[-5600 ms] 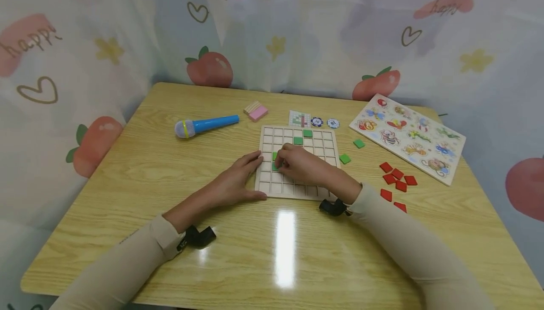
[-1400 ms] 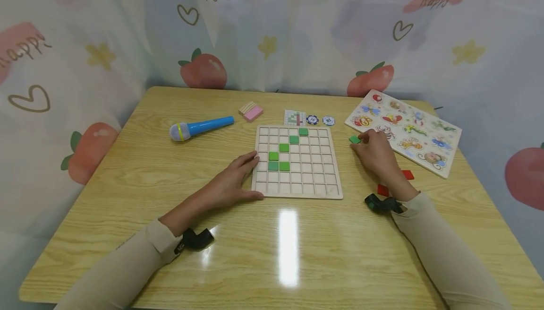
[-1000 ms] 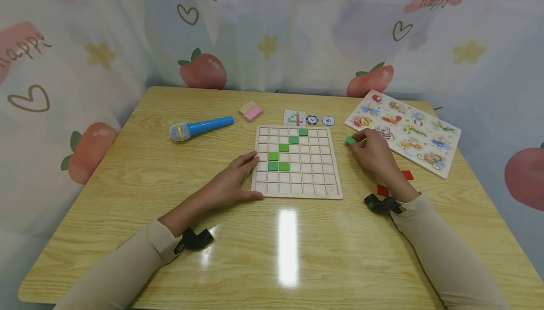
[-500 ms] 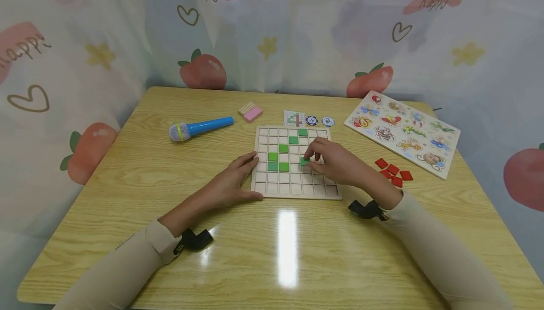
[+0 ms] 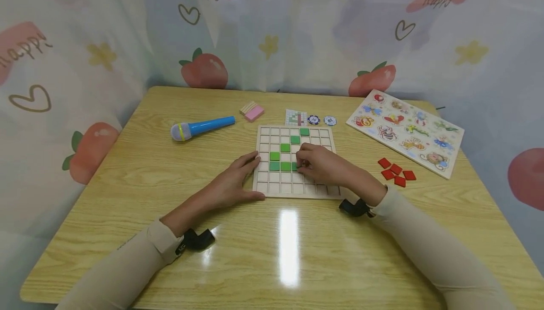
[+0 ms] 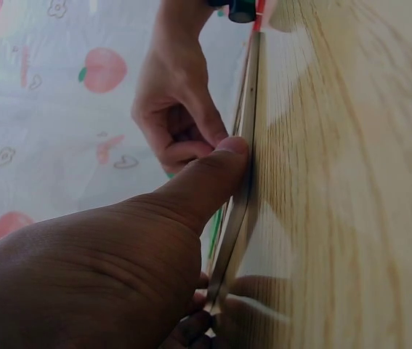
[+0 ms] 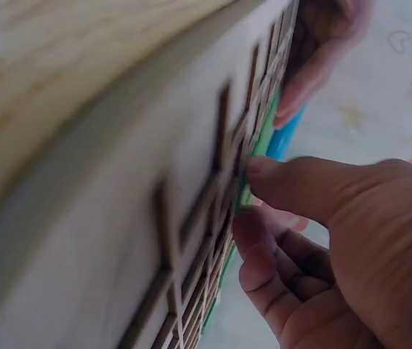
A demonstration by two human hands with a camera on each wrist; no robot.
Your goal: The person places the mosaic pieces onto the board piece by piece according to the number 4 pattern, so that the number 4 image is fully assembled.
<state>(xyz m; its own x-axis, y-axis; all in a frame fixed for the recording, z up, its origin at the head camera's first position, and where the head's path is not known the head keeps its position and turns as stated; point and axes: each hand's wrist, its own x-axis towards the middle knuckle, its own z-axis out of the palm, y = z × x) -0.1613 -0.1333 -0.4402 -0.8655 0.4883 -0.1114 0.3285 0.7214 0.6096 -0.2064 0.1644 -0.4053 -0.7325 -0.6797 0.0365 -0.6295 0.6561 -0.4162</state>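
A wooden grid board (image 5: 268, 188) lies mid-table with several green tiles (image 5: 275, 156) in its cells. My right hand (image 5: 323, 164) is over the board, pinching a green tile (image 5: 294, 167) between thumb and fingers at a cell, right of another green tile. Its fingertips partly cover that tile in the head view; in the right wrist view the thumb (image 7: 300, 185) presses close to the board's face. My left hand (image 5: 229, 182) rests along the board's left edge, fingers extended, thumb (image 6: 209, 174) at the near corner.
Several red tiles (image 5: 395, 168) lie right of the board, below an insect picture board (image 5: 408, 133). Behind the grid are a small pattern card (image 5: 296, 117) and two chips (image 5: 329, 120). A toy microphone (image 5: 204, 128) and a pink-and-striped block (image 5: 252, 111) lie at the back left.
My right hand picked up the last loose green tile beside the picture board and carried it left onto the grid. More green tiles sit in the cells than at first. My left hand stayed put.
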